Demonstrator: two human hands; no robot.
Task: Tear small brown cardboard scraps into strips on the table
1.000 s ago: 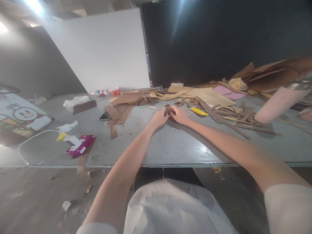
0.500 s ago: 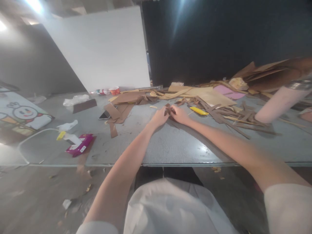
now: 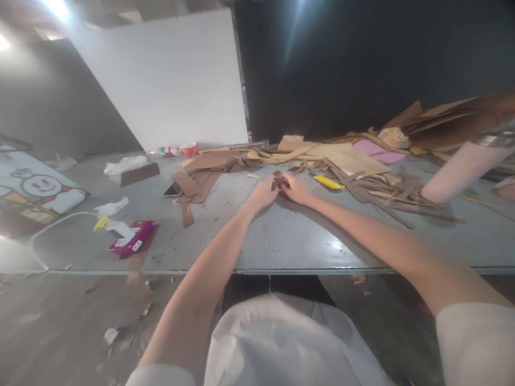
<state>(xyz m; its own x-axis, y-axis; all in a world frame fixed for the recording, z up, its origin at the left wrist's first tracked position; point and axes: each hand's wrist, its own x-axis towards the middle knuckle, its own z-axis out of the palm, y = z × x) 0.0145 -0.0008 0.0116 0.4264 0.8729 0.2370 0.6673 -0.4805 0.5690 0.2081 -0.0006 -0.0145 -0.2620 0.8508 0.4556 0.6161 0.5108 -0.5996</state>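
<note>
Both hands meet over the middle of the grey table (image 3: 277,246). My left hand (image 3: 264,193) is closed on a small dark brown piece (image 3: 276,182). From the other side my right hand (image 3: 296,189) grips the same brown material, its fingers curled close to the left ones. The exact shape of the piece is partly hidden by the fingers. Just right of my right hand lies a yellow cutter (image 3: 328,183). Brown strips (image 3: 364,192) are heaped beyond it, and flat brown sheets (image 3: 207,177) lie left of my left hand.
A pink bottle (image 3: 462,169) stands tilted in view at the right. At the left are a purple packet (image 3: 132,239), a phone (image 3: 173,190), a white cable (image 3: 52,228) and a printed bag (image 3: 40,187). A red-and-white cup (image 3: 189,149) lies at the back.
</note>
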